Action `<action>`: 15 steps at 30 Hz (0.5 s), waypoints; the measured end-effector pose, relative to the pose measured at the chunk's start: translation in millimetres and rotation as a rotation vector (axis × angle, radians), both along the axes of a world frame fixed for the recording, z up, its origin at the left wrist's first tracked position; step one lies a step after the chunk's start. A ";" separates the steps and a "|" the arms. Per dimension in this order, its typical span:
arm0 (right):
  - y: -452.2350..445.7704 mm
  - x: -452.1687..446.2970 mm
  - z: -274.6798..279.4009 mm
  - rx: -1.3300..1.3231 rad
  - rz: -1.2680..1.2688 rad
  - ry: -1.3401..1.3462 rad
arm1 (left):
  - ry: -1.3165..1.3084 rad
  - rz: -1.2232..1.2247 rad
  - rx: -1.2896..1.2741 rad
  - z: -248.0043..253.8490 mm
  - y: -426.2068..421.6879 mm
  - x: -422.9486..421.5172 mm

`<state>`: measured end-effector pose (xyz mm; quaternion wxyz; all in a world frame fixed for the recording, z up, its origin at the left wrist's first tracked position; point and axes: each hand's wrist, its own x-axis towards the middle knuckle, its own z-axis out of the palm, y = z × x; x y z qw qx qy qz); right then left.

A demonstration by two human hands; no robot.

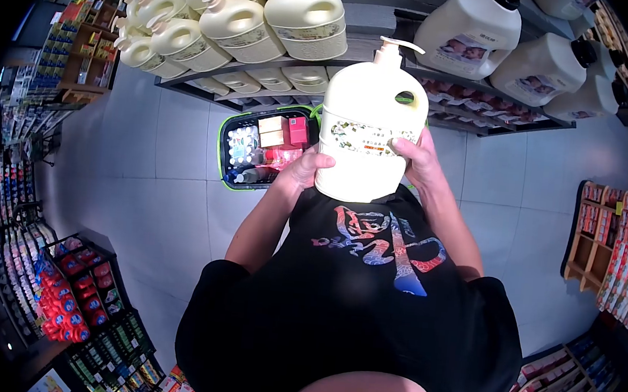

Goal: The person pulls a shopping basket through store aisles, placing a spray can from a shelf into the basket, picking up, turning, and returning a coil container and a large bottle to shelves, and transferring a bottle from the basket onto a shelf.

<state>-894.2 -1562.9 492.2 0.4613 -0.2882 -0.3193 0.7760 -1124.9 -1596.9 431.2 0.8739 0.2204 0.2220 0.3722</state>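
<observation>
A large cream pump bottle [364, 172] with a handle hole and a floral label is held upright in front of my chest. My left hand [307, 167] grips its lower left side, the thumb lying on the front. On the opposite side my right hand [418, 159] is closed round the bottle, thumb against the label's right end. The fingers behind the bottle are hidden. Just beyond, similar cream pump bottles [310, 25] stand in rows on the shelf.
A black shopping basket [227, 140] with a green rim stands on the floor at left, holding boxes and bottles. White jugs with black caps [468, 34] fill the shelf's right side. Display racks [86, 281] stand behind me at left, and a wooden rack [591, 235] at right.
</observation>
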 end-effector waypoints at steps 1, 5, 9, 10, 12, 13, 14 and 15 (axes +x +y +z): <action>0.1 0.3 0.4 -0.004 -0.004 -0.008 | 0.012 0.000 -0.011 -2.3 0.4 -0.5; -1.3 0.5 2.4 -0.017 -0.029 -0.017 | 0.034 0.001 -0.031 1.3 1.4 1.3; -2.4 0.5 4.3 -0.019 -0.045 -0.015 | 0.030 -0.007 -0.027 8.1 3.2 4.1; -2.5 0.0 4.9 -0.017 -0.052 -0.017 | 0.031 -0.008 -0.023 9.8 3.7 4.8; -2.7 0.1 3.7 -0.017 -0.062 -0.017 | 0.031 -0.012 -0.020 10.2 3.6 5.2; -2.4 0.3 2.0 -0.014 -0.062 -0.020 | 0.030 -0.014 -0.022 10.0 3.6 5.3; -2.4 0.5 0.9 -0.012 -0.062 -0.022 | 0.028 -0.015 -0.025 9.7 3.5 5.3; -2.8 0.6 0.8 -0.014 -0.064 -0.022 | 0.029 -0.017 -0.026 9.2 3.4 5.2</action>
